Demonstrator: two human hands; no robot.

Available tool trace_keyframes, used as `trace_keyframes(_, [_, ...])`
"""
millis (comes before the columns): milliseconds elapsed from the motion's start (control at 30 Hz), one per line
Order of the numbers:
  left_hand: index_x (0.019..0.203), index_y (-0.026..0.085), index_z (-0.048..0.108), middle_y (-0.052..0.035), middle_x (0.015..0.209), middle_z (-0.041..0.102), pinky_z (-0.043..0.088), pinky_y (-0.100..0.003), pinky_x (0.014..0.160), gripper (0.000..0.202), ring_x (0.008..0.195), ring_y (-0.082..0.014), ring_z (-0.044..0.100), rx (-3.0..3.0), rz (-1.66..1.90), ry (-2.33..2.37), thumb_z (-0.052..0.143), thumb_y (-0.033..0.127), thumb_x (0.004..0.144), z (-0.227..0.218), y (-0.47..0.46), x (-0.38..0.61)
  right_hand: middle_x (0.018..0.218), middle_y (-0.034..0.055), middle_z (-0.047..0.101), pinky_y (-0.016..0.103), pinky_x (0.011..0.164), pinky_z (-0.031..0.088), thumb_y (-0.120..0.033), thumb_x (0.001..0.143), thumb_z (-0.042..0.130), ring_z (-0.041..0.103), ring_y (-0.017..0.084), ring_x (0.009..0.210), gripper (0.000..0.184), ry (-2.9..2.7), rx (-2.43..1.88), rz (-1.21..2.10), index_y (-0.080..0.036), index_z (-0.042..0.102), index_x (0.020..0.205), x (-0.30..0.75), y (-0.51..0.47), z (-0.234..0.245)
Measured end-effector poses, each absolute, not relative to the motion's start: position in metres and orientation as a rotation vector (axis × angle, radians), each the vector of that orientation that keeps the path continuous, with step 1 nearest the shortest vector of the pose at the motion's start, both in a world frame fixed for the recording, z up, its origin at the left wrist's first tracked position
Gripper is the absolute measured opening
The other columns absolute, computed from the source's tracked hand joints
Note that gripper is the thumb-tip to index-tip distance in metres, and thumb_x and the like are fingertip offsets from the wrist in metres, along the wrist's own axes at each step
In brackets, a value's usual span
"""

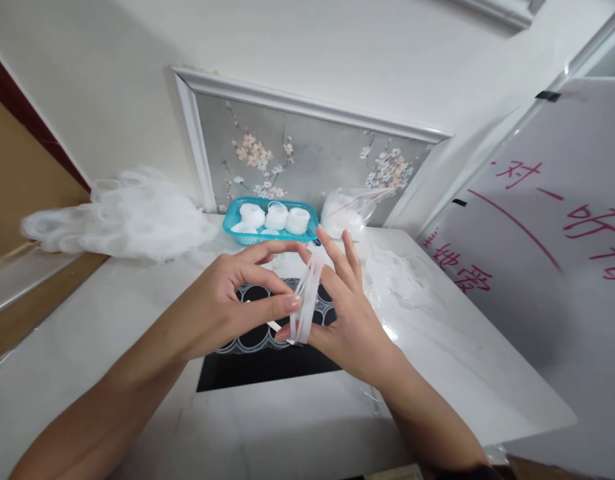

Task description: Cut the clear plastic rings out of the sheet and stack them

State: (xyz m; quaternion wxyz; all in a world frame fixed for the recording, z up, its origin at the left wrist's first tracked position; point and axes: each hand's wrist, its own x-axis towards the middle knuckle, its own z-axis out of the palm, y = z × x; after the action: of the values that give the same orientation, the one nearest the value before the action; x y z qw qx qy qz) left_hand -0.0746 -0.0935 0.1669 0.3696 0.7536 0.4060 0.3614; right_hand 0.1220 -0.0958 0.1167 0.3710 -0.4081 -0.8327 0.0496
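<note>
Both my hands meet above a white marble table (437, 373). My left hand (227, 300) pinches a thin translucent white band (307, 297) between thumb and fingers. My right hand (347, 313) has the band looped around its thumb and index finger, stretched taut, with the other fingers spread upward. Behind the hands stands a turquoise basket (232, 223) holding rolls of the same white band.
A heap of clear plastic bags (132, 217) lies at the back left. A filled clear bag (345, 213) sits right of the basket, with flat plastic sheets (402, 280) beside it. A dark patterned inset (267, 363) lies under my hands. A white board with red writing (552, 220) leans at right.
</note>
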Motion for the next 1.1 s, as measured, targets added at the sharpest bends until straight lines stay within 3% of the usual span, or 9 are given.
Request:
trace_keyframes(267, [0.075, 0.025, 0.074, 0.0, 0.14, 0.056, 0.029, -0.053, 0.117, 0.024, 0.143, -0.0329, 0.036, 1.902, 0.829, 1.123, 0.072, 0.048, 0.082, 0.164, -0.092, -0.068, 0.165, 0.0093, 0.021, 0.075, 0.115, 0.022, -0.05, 0.082, 0.071, -0.003, 0.042, 0.153, 0.078, -2.149, -1.054, 0.163, -0.028, 0.037, 0.148, 0.119, -0.094, 0.115])
trace_keyframes(400, [0.067, 0.023, 0.071, -0.0009, 0.133, 0.06, 0.032, -0.052, 0.116, 0.032, 0.141, -0.0329, 0.039, 1.888, 0.764, 1.092, 0.073, 0.052, 0.081, 0.161, -0.09, -0.065, 0.165, 0.0078, 0.022, 0.074, 0.116, 0.019, -0.046, 0.083, 0.07, -0.005, 0.041, 0.153, 0.07, -2.212, -1.035, 0.189, -0.027, 0.042, 0.145, 0.117, -0.093, 0.113])
trace_keyframes(533, [0.063, 0.022, 0.072, -0.0024, 0.135, 0.059, 0.034, -0.052, 0.115, 0.036, 0.141, -0.0344, 0.04, 1.887, 0.801, 1.047, 0.072, 0.054, 0.081, 0.159, -0.087, -0.066, 0.165, 0.0069, 0.022, 0.074, 0.116, 0.02, -0.04, 0.088, 0.064, -0.004, 0.039, 0.153, 0.07, -2.174, -1.053, 0.181, -0.028, 0.034, 0.15, 0.118, -0.094, 0.113])
trace_keyframes(733, [0.072, 0.028, 0.077, 0.0043, 0.149, 0.049, 0.028, -0.055, 0.118, 0.027, 0.142, -0.0345, 0.039, 1.879, 0.855, 1.059, 0.072, 0.052, 0.082, 0.166, -0.091, -0.072, 0.159, 0.0092, 0.037, 0.067, 0.121, 0.02, -0.027, 0.097, 0.05, 0.019, 0.03, 0.153, 0.058, -2.093, -1.014, 0.175, -0.026, 0.031, 0.152, 0.117, -0.093, 0.117])
trace_keyframes(900, [0.07, 0.031, 0.077, 0.0082, 0.15, 0.048, 0.026, -0.054, 0.119, 0.023, 0.144, -0.0334, 0.036, 1.935, 0.754, 1.086, 0.073, 0.05, 0.081, 0.172, -0.097, -0.074, 0.15, 0.002, 0.052, 0.06, 0.121, 0.028, -0.023, 0.097, 0.052, 0.034, 0.025, 0.148, 0.043, -1.843, -0.862, 0.309, -0.032, 0.053, 0.139, 0.12, -0.09, 0.119])
trace_keyframes(1100, [0.073, 0.032, 0.079, 0.0077, 0.152, 0.045, 0.024, -0.058, 0.119, 0.019, 0.146, -0.0345, 0.031, 2.014, 0.711, 1.104, 0.074, 0.049, 0.081, 0.169, -0.098, -0.069, 0.13, -0.0002, 0.069, 0.052, 0.115, 0.042, -0.039, 0.094, 0.062, 0.058, 0.025, 0.13, 0.023, -1.463, -0.779, 0.94, -0.035, 0.073, 0.114, 0.122, -0.09, 0.12])
